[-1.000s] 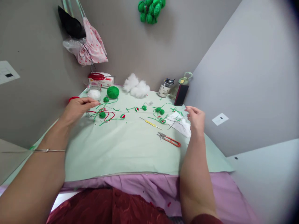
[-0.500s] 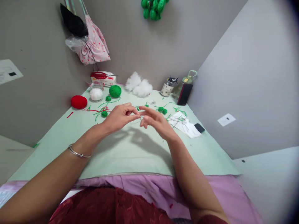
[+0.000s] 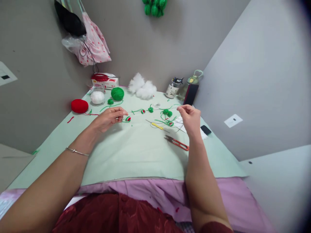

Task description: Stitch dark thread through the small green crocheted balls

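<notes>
My left hand (image 3: 109, 119) is pinched on one end of a thin dark thread (image 3: 155, 110). Across the table, my right hand (image 3: 190, 118) pinches the same thread with thumb and forefinger, so it runs nearly straight between the two hands. By the left fingertips is a small green, white and red crocheted piece (image 3: 128, 119); whether I hold it is unclear. Beyond the thread lie a similar piece (image 3: 143, 111) and a green one (image 3: 150, 109). Nearer me are a yellow-handled crochet hook (image 3: 157, 125) and orange thread snips (image 3: 179, 144).
A red yarn ball (image 3: 79, 106), white yarn (image 3: 97, 97) and green yarn ball (image 3: 117, 94) sit at the left. White stuffing (image 3: 145, 90) lies at the back. A pen cup (image 3: 172, 90), a bottle (image 3: 193, 79) and a phone (image 3: 190, 94) stand at the back right.
My hands have moved apart from close together, the right hand to the right and the left slightly left. The thread now stretches between them, and the snips and hook have come into sight.
</notes>
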Motion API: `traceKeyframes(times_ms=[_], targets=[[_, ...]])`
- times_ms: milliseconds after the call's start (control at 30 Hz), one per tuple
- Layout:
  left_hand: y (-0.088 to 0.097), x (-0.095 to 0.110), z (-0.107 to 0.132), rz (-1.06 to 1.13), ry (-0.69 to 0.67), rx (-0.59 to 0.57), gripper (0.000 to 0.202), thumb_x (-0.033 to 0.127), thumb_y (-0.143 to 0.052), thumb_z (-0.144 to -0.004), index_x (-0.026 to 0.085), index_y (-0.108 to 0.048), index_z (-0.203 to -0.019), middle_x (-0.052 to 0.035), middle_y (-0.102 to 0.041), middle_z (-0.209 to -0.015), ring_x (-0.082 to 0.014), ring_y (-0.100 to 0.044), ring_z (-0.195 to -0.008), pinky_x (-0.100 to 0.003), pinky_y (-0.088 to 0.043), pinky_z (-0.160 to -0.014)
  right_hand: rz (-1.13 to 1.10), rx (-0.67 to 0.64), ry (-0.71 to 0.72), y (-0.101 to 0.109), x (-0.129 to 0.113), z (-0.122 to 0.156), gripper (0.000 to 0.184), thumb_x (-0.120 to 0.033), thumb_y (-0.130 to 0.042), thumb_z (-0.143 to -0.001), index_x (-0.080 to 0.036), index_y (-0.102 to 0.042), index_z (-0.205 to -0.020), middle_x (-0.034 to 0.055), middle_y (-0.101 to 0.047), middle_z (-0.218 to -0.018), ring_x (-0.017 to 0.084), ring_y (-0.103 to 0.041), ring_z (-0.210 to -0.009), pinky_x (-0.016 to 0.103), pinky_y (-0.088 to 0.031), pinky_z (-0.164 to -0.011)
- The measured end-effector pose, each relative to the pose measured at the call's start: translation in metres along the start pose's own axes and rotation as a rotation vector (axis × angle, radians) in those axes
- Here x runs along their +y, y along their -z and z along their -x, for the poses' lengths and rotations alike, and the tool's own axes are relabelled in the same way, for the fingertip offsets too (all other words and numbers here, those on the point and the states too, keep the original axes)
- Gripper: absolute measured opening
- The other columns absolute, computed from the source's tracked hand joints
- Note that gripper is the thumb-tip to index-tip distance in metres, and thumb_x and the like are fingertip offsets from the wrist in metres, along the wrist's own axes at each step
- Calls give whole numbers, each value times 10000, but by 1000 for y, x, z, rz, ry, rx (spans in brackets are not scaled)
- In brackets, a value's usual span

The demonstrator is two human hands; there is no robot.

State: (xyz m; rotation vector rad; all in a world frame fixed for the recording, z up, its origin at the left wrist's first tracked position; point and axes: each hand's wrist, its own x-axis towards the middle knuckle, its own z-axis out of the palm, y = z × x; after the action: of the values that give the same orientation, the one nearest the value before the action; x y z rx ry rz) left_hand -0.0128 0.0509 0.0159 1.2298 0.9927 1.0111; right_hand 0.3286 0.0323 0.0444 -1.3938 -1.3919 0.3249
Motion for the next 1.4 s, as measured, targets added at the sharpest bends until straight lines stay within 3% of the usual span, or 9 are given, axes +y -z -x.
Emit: traceKeyframes(times_ms=[133, 233, 400, 500, 567, 667, 933, 1133, 1400], targets=[[-12, -3, 3, -44, -23, -11, 289, 401, -850, -653, 162, -700, -717, 3, -579, -720, -103, -441, -618, -257, -370, -629, 394, 173, -25, 10, 7, -2, 203, -302, -586, -887, -151, -719, -854, 39, -620, -700, 153, -495, -638, 317, -391, -690], [-24, -7, 6, -131, -27, -24, 254, 401, -810, -692, 170, -713, -737, -10, -616, -767, -113, -447, -634, -266, -372, -643, 423, 110, -10, -2, 2, 6, 297, -246, -609, -850, -166, -717, -1115, 134, -711, -1109, 195, -585, -774, 382, -453, -814], [-40, -10, 11, -270, -58, -66, 234, 415, -753, -733, 183, -718, -737, 1, -593, -688, -137, -460, -632, -280, -352, -631, -171, -568, -19, -46, -32, 42, 655, -403, -659, -884, -217, -480, -1486, 153, -637, -1361, 170, -652, -782, 342, -541, -740], [-43, -10, 12, -266, -60, -113, 266, 447, -760, -753, 183, -725, -750, 20, -542, -633, -131, -459, -622, -277, -365, -639, -269, -816, -42, -62, -44, 55, 509, -401, -658, -891, -169, -598, -1341, 71, -720, -989, 155, -631, -759, 295, -511, -712], [-42, -11, 12, -212, -39, -137, 306, 483, -763, -776, 179, -747, -809, 18, -550, -666, -124, -478, -630, -274, -404, -659, -214, -782, -43, -64, -42, 56, 287, -386, -650, -886, -150, -708, -1038, 7, -637, -740, 129, -551, -682, 267, -443, -658], [-35, -13, 11, -112, 27, -180, 397, 547, -752, -808, 174, -772, -943, -21, -621, -808, -137, -560, -687, -294, -487, -705, -225, -640, -77, -59, -35, 49, 243, -387, -670, -855, -153, -691, -792, -15, -554, -663, 104, -440, -627, 259, -349, -598], [-24, -20, 5, -57, 55, -187, 328, 420, -891, -678, 181, -758, -859, -18, -671, -844, -135, -610, -706, -314, -543, -770, -341, -458, -183, -46, -34, 39, 263, -422, -745, -768, -164, -693, -771, -21, -498, -631, 113, -422, -638, 266, -358, -615], [-22, -20, 0, 69, 16, -50, 342, 414, -915, -649, 171, -722, -793, 5, -609, -740, -123, -574, -672, -275, -550, -701, -346, -399, -149, -42, -28, 33, 262, -420, -726, -770, -159, -701, -782, -22, -498, -630, 104, -387, -612, 272, -296, -576], [-4, -6, 2, 490, -16, -90, 115, 195, -805, -827, 157, -702, -859, -44, -689, -959, -140, -665, -925, -284, -586, -907, -320, -223, -161, -33, -13, 20, 234, -390, -718, -740, -160, -673, -741, -45, -465, -573, 90, -347, -558, 268, -254, -544]])
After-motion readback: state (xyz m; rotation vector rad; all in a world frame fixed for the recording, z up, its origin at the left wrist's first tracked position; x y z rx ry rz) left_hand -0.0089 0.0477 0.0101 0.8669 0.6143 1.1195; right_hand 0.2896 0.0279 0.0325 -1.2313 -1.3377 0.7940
